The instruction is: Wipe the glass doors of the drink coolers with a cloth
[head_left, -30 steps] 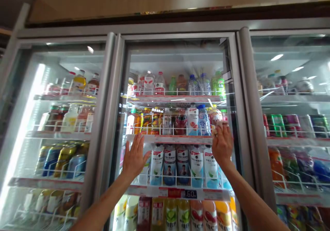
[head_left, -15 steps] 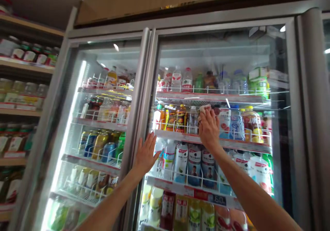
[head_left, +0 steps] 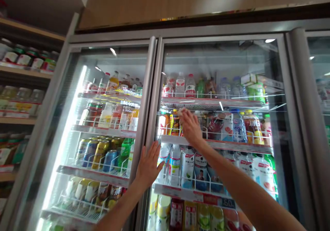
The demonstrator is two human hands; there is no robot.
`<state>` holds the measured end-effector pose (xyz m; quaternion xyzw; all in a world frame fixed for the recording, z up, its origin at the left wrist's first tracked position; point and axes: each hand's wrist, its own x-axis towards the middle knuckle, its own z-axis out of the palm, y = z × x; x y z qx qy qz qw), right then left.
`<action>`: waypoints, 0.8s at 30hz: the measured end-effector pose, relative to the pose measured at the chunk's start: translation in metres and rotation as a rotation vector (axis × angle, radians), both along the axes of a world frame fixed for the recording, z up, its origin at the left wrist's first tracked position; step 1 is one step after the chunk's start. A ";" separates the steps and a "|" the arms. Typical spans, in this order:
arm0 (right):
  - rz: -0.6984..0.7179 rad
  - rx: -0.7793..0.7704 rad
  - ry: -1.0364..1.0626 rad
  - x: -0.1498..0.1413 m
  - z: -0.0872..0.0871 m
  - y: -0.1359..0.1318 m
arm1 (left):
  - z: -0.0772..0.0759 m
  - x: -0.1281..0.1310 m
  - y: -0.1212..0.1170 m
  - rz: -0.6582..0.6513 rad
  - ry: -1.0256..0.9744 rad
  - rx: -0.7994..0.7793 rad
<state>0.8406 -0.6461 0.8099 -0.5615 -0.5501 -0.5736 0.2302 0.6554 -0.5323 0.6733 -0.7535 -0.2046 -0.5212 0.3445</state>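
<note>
My right hand (head_left: 191, 126) presses a pale cloth (head_left: 182, 111) flat on the glass of the right fridge door (head_left: 219, 57), in front of the second shelf of bottles. Most of the cloth is hidden under the fingers. Lower and to the left, my left hand (head_left: 149, 165) lies open against the metal door frame (head_left: 155, 87) where the two doors meet, fingers spread and pointing up. Nothing is in it. Both doors are closed.
Behind the glass stand rows of drinks, with cans (head_left: 100, 153) in the left door (head_left: 110, 64). Open shelves (head_left: 28, 70) with jars rise at the far left. A thick vertical post (head_left: 304, 97) borders the right door, and a wooden panel (head_left: 180, 1) runs above.
My right hand has slid left across the glass with the cloth. My left hand stays on the door frame. The view has shifted slightly.
</note>
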 end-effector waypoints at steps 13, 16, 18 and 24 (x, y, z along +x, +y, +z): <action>0.005 0.063 -0.018 -0.033 0.021 0.047 | -0.012 -0.025 0.014 -0.078 -0.080 0.057; 0.067 -0.117 -0.178 -0.047 -0.040 0.049 | -0.017 -0.026 0.014 -0.083 -0.089 0.043; 0.113 -0.277 -0.311 -0.045 -0.102 0.036 | -0.023 -0.026 0.013 -0.082 -0.092 0.042; 0.055 -0.241 -0.371 0.019 -0.093 -0.033 | -0.025 -0.013 -0.002 -0.046 -0.050 0.102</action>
